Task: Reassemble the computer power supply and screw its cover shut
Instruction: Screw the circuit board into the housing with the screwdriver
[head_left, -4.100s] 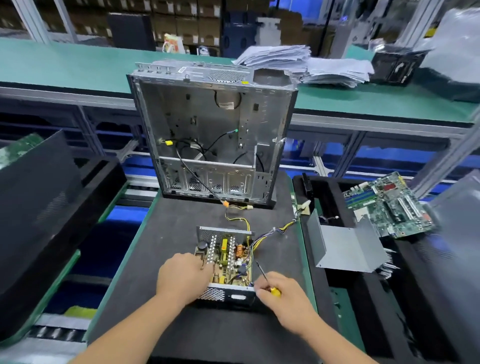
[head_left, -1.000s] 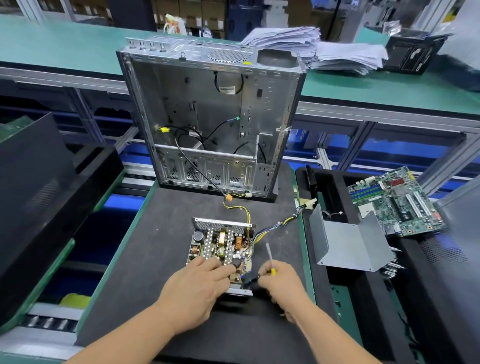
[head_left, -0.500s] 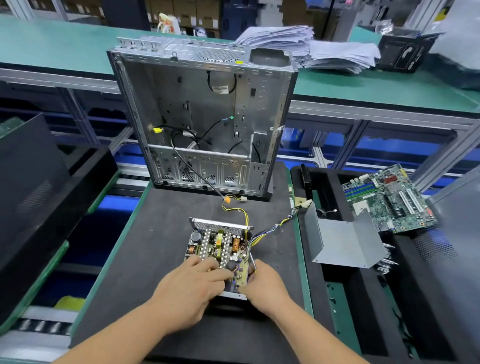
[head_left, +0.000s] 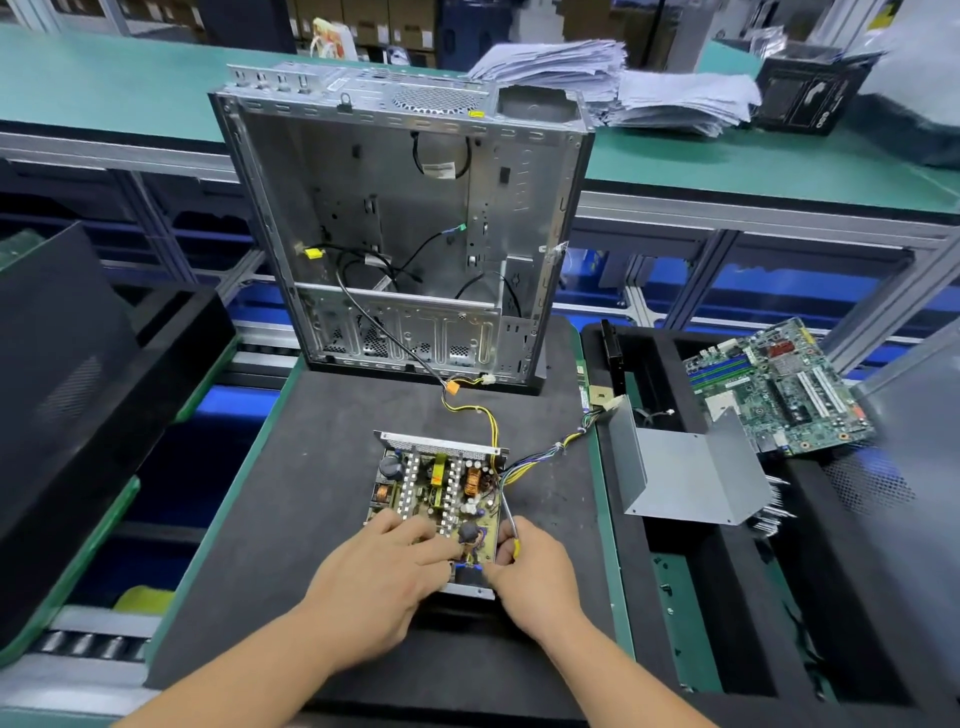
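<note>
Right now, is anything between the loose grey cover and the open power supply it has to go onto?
Both hands rest on the power supply, and the right hand holds a screwdriver over its right edge. The cover lies off to the right, in the black tray.

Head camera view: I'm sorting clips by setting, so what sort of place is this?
Most likely an electronics assembly or repair line. A stripped computer case stands on a padded work mat, a loose motherboard lies in a foam tray, and long green benches over roller conveyors run behind.
</note>
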